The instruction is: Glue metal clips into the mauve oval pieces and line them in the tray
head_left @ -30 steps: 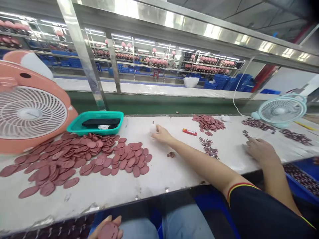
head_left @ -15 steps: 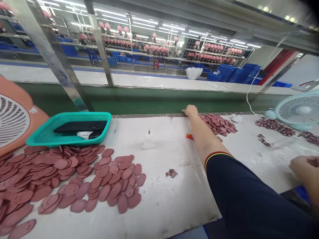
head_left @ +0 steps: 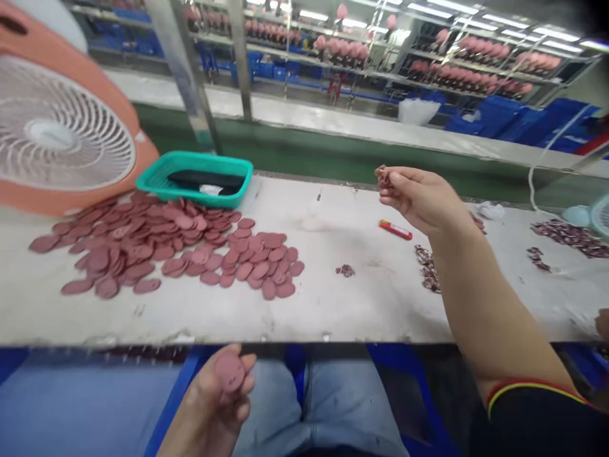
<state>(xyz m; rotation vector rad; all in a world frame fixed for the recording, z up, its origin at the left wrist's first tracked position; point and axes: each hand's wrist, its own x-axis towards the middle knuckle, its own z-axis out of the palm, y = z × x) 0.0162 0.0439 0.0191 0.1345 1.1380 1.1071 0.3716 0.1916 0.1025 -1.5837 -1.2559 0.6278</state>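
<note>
My left hand (head_left: 202,397) is closed on a flat, reddish-pink oval disc (head_left: 229,373) with tiny holes, held over my lap below the table edge. Above the far part of the table, my right hand (head_left: 423,200) pinches a small dark-red piece (head_left: 383,178) between thumb and fingers; its exact kind is too small to make out. A large pile of similar discs (head_left: 190,247) covers the left of the table (head_left: 304,317). Small dark-red pieces lie in a little cluster (head_left: 346,270) mid-table and in a heap (head_left: 427,270) partly behind my right forearm.
A red marker-like stick (head_left: 396,230) lies near my right hand. A teal basket (head_left: 240,190) with black items stands behind the discs, beside an orange fan (head_left: 128,152). More dark-red pieces (head_left: 571,236) lie far right, near another person's hand (head_left: 603,324) at the frame edge.
My view has tilted down and shifted left. My right hand has come back from the table's far edge and now holds a small piece. My left hand has come into view with a disc.
</note>
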